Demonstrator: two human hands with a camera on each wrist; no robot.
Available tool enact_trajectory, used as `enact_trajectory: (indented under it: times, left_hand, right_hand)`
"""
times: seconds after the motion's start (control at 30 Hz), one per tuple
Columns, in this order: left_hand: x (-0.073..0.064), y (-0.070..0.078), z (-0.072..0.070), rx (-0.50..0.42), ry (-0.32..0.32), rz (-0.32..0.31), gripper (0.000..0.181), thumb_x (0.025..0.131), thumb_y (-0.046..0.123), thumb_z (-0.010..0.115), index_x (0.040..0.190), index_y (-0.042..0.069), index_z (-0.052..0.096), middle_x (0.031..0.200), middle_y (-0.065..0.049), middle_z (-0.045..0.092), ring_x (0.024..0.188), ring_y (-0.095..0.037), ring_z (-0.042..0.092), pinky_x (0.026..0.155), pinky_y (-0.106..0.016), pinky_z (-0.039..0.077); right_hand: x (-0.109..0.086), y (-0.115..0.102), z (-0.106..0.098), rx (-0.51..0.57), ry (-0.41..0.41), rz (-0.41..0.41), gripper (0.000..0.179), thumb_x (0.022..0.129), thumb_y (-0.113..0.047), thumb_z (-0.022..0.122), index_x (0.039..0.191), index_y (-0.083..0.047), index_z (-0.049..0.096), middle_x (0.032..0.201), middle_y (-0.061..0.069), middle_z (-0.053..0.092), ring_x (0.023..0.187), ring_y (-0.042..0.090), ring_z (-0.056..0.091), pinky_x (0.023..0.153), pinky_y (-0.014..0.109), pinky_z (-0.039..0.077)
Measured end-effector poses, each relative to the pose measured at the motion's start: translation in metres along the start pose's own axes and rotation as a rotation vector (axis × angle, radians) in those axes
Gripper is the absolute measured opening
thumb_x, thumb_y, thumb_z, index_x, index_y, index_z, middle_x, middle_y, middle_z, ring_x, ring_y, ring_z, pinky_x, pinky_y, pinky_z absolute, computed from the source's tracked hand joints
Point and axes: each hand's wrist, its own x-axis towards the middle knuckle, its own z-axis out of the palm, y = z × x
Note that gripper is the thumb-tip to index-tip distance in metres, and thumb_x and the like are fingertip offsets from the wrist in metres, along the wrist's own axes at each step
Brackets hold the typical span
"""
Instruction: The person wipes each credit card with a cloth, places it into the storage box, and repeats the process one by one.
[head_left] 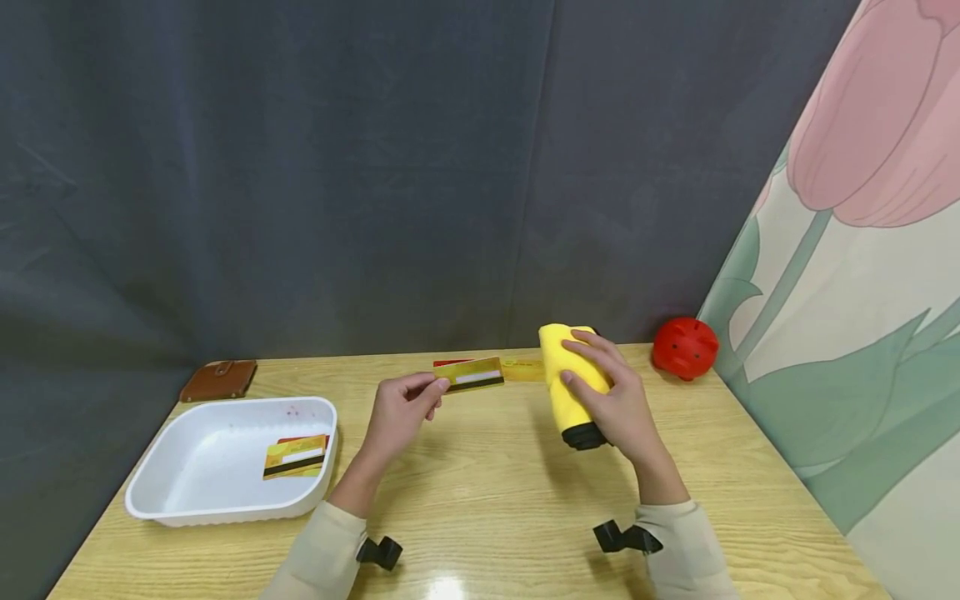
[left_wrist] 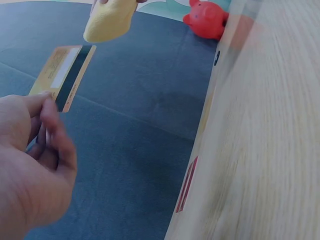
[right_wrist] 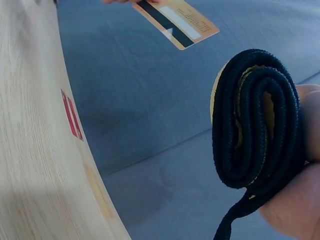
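Observation:
Between thumb and fingers my left hand (head_left: 403,410) pinches a gold bank card (head_left: 471,375) by its left end, its black stripe and white strip showing. The card is up off the table in the left wrist view. My right hand (head_left: 611,392) grips a rolled yellow cloth (head_left: 564,379) with a black edge; the right wrist view shows the cloth's coiled end (right_wrist: 257,120), also off the table. Behind the held card lie a red card (head_left: 450,362), mostly hidden, and a yellow card (head_left: 522,370), partly covered by the cloth.
A white plastic tray (head_left: 228,510) stands at left, with several cards (head_left: 295,457) in its right side. Behind it lies a brown leather wallet (head_left: 219,381). A red piggy bank (head_left: 685,348) sits at the back right, near the flowered wall. A dark curtain (head_left: 360,183) closes off the back.

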Motion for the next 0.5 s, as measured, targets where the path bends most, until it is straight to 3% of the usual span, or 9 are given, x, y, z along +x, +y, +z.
enact_trajectory:
  times: [0.07, 0.23, 0.33, 0.5]
  left_hand:
    - [0.0003, 0.0002, -0.0018, 0.033, 0.028, 0.014, 0.022, 0.097, 0.025, 0.074, 0.097, 0.004, 0.080, 0.084, -0.009, 0.065, 0.070, -0.011, 0.054, 0.061, -0.021, 0.047]
    - [0.0010, 0.0029, -0.0043, 0.021, 0.062, -0.012, 0.020, 0.098, 0.019, 0.073, 0.104, 0.001, 0.079, 0.105, -0.013, 0.072, 0.087, -0.009, 0.067, 0.080, -0.021, 0.057]
    - [0.0020, 0.0050, -0.0045, -0.041, 0.070, -0.054, 0.019, 0.097, 0.014, 0.073, 0.108, -0.001, 0.077, 0.105, -0.017, 0.075, 0.084, -0.009, 0.073, 0.082, -0.026, 0.062]
    - [0.0035, 0.0065, -0.0051, -0.115, 0.069, -0.049, 0.035, 0.096, 0.004, 0.072, 0.129, 0.011, 0.067, 0.100, -0.021, 0.076, 0.079, -0.015, 0.076, 0.078, -0.033, 0.065]
  right_hand:
    - [0.0002, 0.0005, -0.0013, 0.000, 0.002, 0.007, 0.039, 0.095, -0.010, 0.074, 0.133, -0.015, 0.070, 0.151, 0.003, 0.055, 0.124, 0.007, 0.051, 0.083, 0.014, 0.047]
    - [0.0007, 0.0029, -0.0048, -0.003, -0.003, 0.040, 0.039, 0.096, -0.012, 0.074, 0.135, -0.016, 0.069, 0.152, 0.001, 0.053, 0.127, 0.007, 0.049, 0.086, 0.016, 0.047]
    - [0.0009, 0.0038, -0.0067, -0.001, 0.000, 0.061, 0.039, 0.096, -0.014, 0.074, 0.135, -0.017, 0.069, 0.153, -0.001, 0.053, 0.129, 0.007, 0.048, 0.086, 0.016, 0.048]
    - [0.0020, 0.0047, -0.0081, 0.001, 0.003, 0.077, 0.039, 0.096, -0.015, 0.074, 0.135, -0.019, 0.069, 0.153, -0.004, 0.052, 0.129, 0.008, 0.048, 0.087, 0.017, 0.048]
